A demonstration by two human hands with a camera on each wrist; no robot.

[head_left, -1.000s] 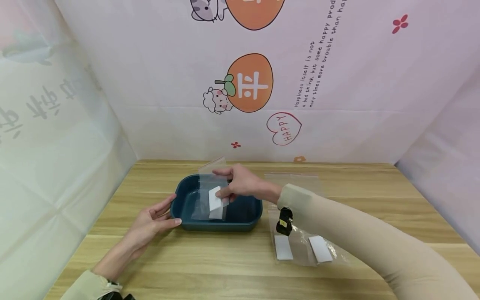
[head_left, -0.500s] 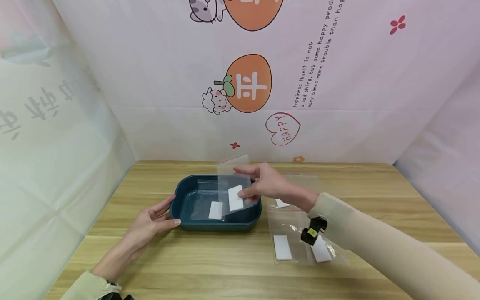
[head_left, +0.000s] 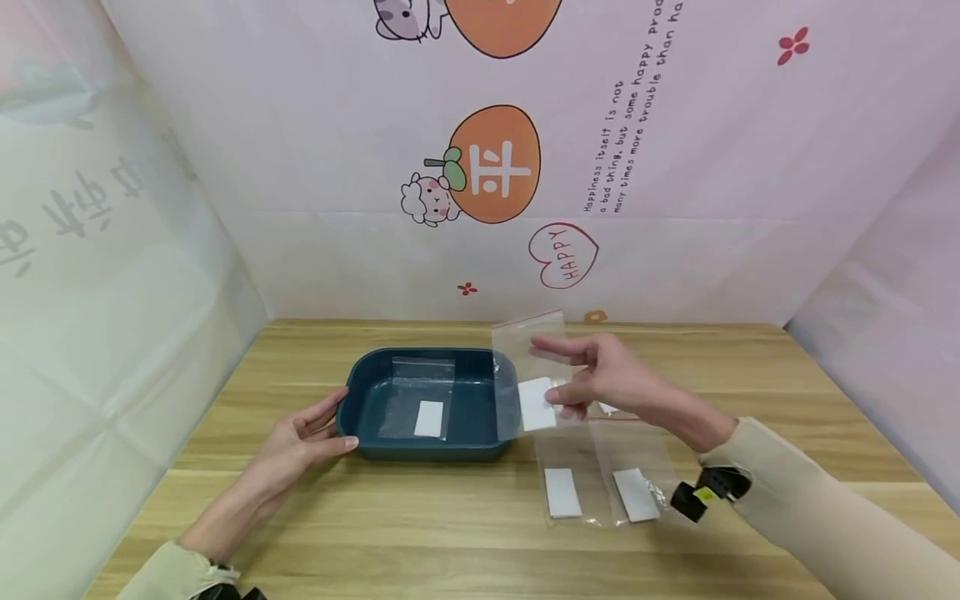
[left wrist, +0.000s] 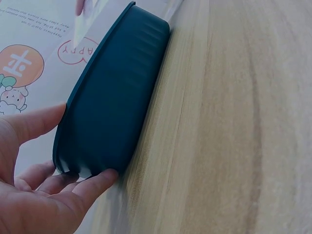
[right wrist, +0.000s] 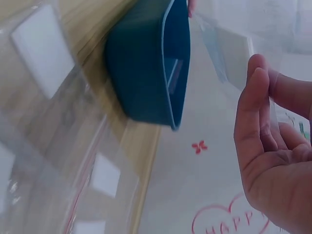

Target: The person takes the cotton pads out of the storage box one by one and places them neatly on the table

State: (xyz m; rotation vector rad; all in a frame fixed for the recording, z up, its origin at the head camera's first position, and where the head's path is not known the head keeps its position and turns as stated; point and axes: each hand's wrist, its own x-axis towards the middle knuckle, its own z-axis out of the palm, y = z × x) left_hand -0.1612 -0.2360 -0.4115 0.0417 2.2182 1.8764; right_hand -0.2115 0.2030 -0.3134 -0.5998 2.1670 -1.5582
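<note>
A dark teal dish (head_left: 367, 454) sits on the table, its left end gripped by my left hand (head_left: 296, 446) between thumb and fingers; the left wrist view shows this hand (left wrist: 53, 180) against the end wall. My right hand (head_left: 611, 379) pinches a clear zip-lock bag (head_left: 528, 350) with a white card-like piece (head_left: 536, 406) inside. This bag hangs upright over the dish's right end, hiding part of the rim. Inside the dish lies another zip-lock bag (head_left: 408, 400) with a white piece (head_left: 429, 419). In the right wrist view, thumb and fingertips of the right hand (right wrist: 273, 136) meet on the bag.
Several more zip-lock bags with white pieces lie on the table right of the dish, including a front-left bag (head_left: 592, 492) and a front-right bag (head_left: 637, 450). Some lie partly under the right arm. A printed cloth (head_left: 360, 267) stands behind the wooden table (head_left: 420, 525).
My right hand has moved right with its bag, from over the middle of the dish to its right end, uncovering the bag inside. The left hand stays on the dish.
</note>
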